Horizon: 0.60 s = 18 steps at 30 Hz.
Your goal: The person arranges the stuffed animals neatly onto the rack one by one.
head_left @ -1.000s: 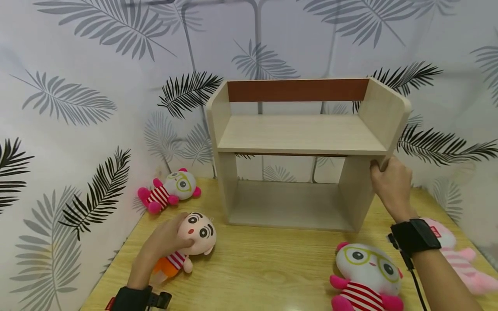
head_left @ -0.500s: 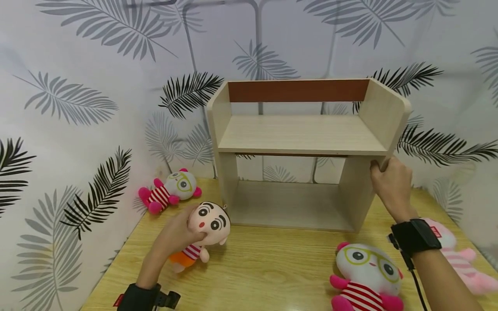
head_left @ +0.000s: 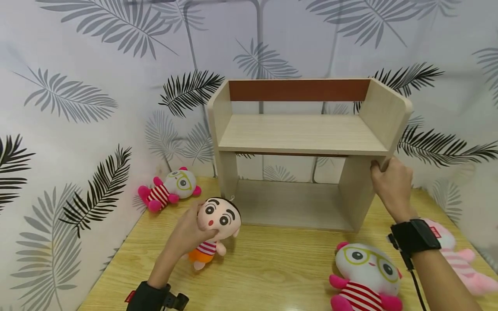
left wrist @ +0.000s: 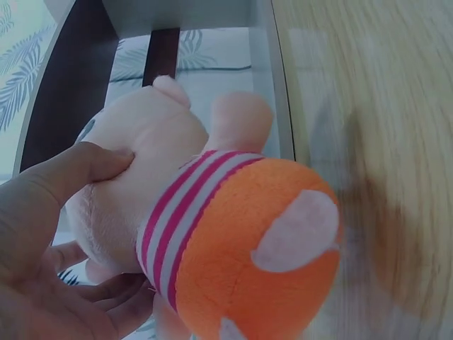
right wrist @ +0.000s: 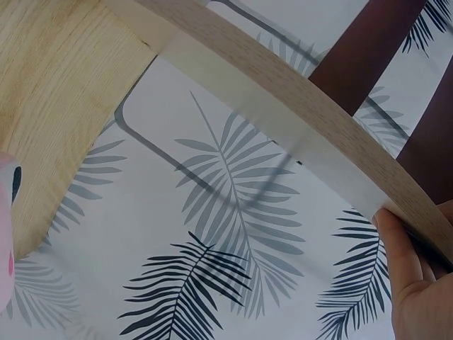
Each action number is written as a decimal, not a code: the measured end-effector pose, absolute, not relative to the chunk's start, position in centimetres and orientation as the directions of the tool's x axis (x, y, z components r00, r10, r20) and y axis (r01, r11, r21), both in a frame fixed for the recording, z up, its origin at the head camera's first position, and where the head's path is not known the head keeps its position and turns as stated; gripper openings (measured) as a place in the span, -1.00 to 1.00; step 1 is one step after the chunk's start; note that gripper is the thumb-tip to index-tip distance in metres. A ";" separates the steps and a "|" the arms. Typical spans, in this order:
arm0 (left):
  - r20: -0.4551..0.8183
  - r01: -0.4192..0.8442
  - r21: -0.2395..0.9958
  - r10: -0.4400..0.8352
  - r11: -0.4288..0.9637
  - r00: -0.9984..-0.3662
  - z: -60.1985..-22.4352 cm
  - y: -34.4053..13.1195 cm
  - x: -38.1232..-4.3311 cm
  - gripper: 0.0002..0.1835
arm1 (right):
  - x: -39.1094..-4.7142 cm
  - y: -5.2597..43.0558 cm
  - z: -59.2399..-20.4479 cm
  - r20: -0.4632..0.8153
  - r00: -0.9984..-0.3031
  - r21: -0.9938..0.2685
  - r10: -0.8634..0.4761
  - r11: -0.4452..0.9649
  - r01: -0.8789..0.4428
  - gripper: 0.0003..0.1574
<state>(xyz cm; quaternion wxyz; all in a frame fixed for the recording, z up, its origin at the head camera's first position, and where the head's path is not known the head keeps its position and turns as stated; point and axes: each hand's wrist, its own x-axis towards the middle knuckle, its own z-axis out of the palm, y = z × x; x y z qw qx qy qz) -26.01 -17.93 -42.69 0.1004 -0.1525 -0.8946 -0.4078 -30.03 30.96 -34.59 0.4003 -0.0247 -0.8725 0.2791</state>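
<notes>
My left hand (head_left: 191,230) grips a plush boy doll (head_left: 220,219) by its head, in front of the shelf's lower left corner. The doll has thick black brows, a striped shirt and orange shorts. In the left wrist view, the thumb presses into the doll's pale head (left wrist: 152,134), while its orange shorts (left wrist: 241,241) face the camera. My right hand (head_left: 393,188) holds the right side panel of a two-tier wooden shelf (head_left: 303,131). From the right wrist, fingers and thumb (right wrist: 400,248) are seen on either side of the panel edge; some fingertips are hidden.
A panda plush with yellow glasses (head_left: 180,183) lies at the back left of the wooden table (head_left: 264,268). Another panda plush (head_left: 367,270) is at the front right. A pink plush (head_left: 459,259) lies partly behind the right forearm. Leaf-patterned cloth (head_left: 78,142) hangs behind.
My left hand has carried the boy doll rightward toward the shelf, and the doll has turned more upright. The right hand and the shelf stay in place.
</notes>
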 end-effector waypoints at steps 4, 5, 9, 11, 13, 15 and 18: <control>0.328 0.352 0.703 0.157 0.619 -0.932 -43.0 -17.3 -26.2 -0.09 | -30.0 30.9 -34.5 0.674 -0.684 -0.516 0.277 0.840 -0.168 -0.59; 0.330 0.347 0.706 0.147 0.617 -0.932 -43.0 -17.1 -26.2 -0.09 | -30.0 30.9 -34.5 0.674 -0.683 -0.516 0.280 0.840 -0.166 -0.60; 0.350 0.345 0.720 0.115 0.601 -0.930 -42.9 -16.4 -26.1 -0.10 | -30.0 30.9 -34.5 0.678 -0.681 -0.513 0.279 0.842 -0.166 -0.61; 0.368 0.352 0.727 0.098 0.590 -0.925 -42.9 -16.0 -26.1 -0.11 | -30.0 30.9 -34.4 0.672 -0.686 -0.516 0.278 0.841 -0.164 -0.60; 0.386 0.362 0.732 0.086 0.577 -0.918 -43.0 -15.7 -26.2 -0.12 | -29.9 30.8 -34.4 0.665 -0.693 -0.520 0.280 0.839 -0.161 -0.59; 0.402 0.370 0.735 0.073 0.568 -0.913 -43.0 -15.3 -26.2 -0.13 | -29.9 30.8 -34.3 0.662 -0.695 -0.523 0.280 0.837 -0.160 -0.59; 0.418 0.380 0.746 0.059 0.547 -0.906 -43.2 -14.6 -26.3 -0.13 | -29.9 30.8 -34.4 0.671 -0.688 -0.517 0.276 0.839 -0.168 -0.60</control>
